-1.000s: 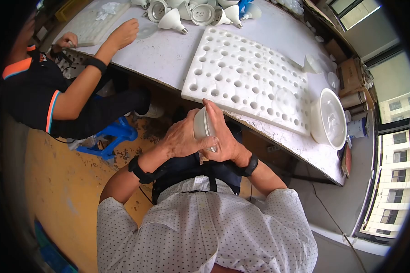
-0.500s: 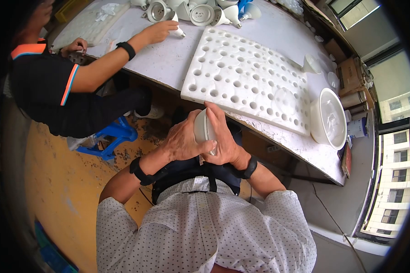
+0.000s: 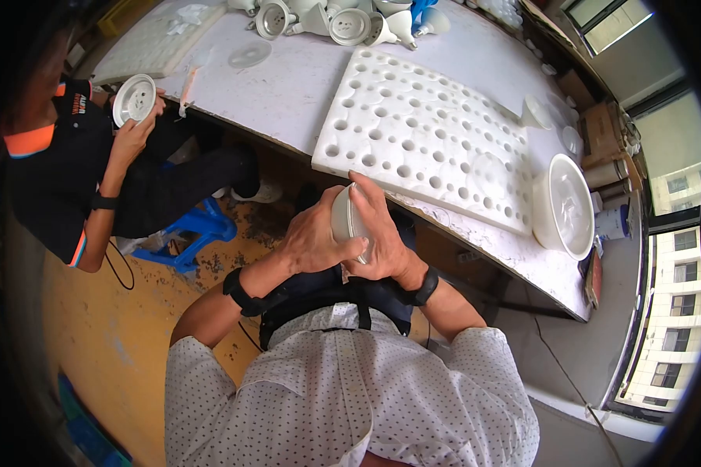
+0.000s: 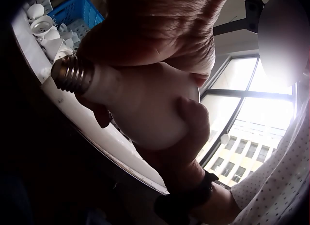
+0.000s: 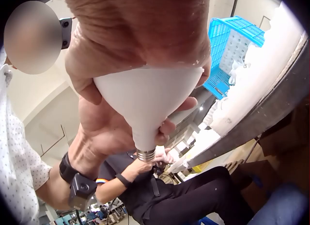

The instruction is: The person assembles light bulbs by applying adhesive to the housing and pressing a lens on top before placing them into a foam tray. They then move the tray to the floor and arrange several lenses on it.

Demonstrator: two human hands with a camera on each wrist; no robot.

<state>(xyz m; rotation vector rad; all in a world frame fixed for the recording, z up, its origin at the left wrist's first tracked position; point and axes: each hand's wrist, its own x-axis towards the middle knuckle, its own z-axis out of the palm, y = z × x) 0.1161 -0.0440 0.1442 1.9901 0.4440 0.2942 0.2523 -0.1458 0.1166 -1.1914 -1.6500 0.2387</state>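
The workroom has a yellow, stained floor point(image 3: 125, 335) and a long white table point(image 3: 288, 97) running along to a window point(image 3: 672, 311) at the right. At far left, a seated person point(image 3: 43, 179) in a dark shirt with orange trim holds up a round white lamp cup point(image 3: 135, 100) off the table edge. A blue stool point(image 3: 185, 241) stands at that person's side. Behind, on the table, lies a pale foam slab point(image 3: 144, 58) with a crumpled white wrap point(image 3: 195, 17) on it; a clear disc point(image 3: 249, 54) lies flat to its right. Farther right, at the table's far side, white lamp housings point(image 3: 348, 27) lie in a crowded group. Below the near table edge, in front of the wearer's body, the left hand point(image 3: 308, 233) grasps a white lamp point(image 3: 341, 216), fingers curled round its tapering body, thumb by the rim. The lamp is held clear of the table, its bare metal screw base point(image 4: 72, 75) projecting past the hands. The right hand point(image 3: 382, 237) grasps the same lamp from the wide end, palm over the face, fingers and thumb bent over the rim; the exact placing of every fingertip cannot be told. Right of the hands, a white foam board point(image 3: 424, 132) with rows of round holes lies on the table. Beyond its right edge stand a white cone point(image 3: 533, 113) and, nearer, a wide white bowl point(image 3: 544, 206).
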